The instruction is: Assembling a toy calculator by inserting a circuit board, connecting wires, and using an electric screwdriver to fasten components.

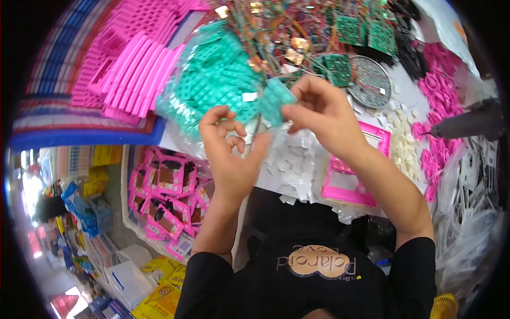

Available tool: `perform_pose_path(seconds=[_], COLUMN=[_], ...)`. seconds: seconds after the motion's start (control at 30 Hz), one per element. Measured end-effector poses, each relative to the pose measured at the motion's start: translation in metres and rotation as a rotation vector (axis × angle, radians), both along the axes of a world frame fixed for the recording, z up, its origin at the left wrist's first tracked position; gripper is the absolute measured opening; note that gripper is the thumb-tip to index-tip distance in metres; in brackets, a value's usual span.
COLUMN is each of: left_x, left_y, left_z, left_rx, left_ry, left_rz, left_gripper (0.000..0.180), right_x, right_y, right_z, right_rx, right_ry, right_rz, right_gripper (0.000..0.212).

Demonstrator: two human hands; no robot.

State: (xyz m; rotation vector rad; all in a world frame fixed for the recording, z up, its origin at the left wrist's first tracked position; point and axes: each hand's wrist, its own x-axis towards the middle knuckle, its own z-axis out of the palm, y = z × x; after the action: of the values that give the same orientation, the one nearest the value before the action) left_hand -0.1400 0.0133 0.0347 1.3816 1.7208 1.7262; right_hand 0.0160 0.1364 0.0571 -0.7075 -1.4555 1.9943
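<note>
In my right hand (pixel 329 114) is a teal button pad (pixel 276 102) with raised bumps, slightly blurred, pinched between thumb and fingers. My left hand (pixel 228 151) is just left of it, fingers half curled and apart, with nothing visible in them. Behind both hands lies a clear plastic bag (pixel 178 114) heaped with similar teal pads (pixel 215 77). A small white square (pixel 248 97) shows against the heap; whether it lies on it I cannot tell. Below the right wrist sits a pink plastic frame (pixel 348 194) on the table.
Pink casings (pixel 141 74) are stacked at the far left. Green circuit boards (pixel 350 29) and tangled wires fill the back. A round dish of screws (pixel 370 82) stands behind my right hand. White scraps (pixel 292 162) lie in front. A dark screwdriver (pixel 470 123) juts in from the right.
</note>
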Motion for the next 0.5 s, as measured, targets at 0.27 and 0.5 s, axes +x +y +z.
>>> perform_pose_path(seconds=[0.27, 0.5], left_x=[0.082, 0.103], left_y=[-0.011, -0.011], left_z=[0.01, 0.01], left_rx=[-0.476, -0.688], left_ry=[-0.897, -0.908], left_rz=[-0.753, -0.849], left_gripper=[0.03, 0.036], right_x=[0.119, 0.152], right_y=[-0.052, -0.053], right_z=[0.025, 0.017], right_rx=[0.835, 0.905], right_ry=[-0.347, -0.398], right_rz=[-0.335, -0.21], right_gripper=[0.043, 0.025])
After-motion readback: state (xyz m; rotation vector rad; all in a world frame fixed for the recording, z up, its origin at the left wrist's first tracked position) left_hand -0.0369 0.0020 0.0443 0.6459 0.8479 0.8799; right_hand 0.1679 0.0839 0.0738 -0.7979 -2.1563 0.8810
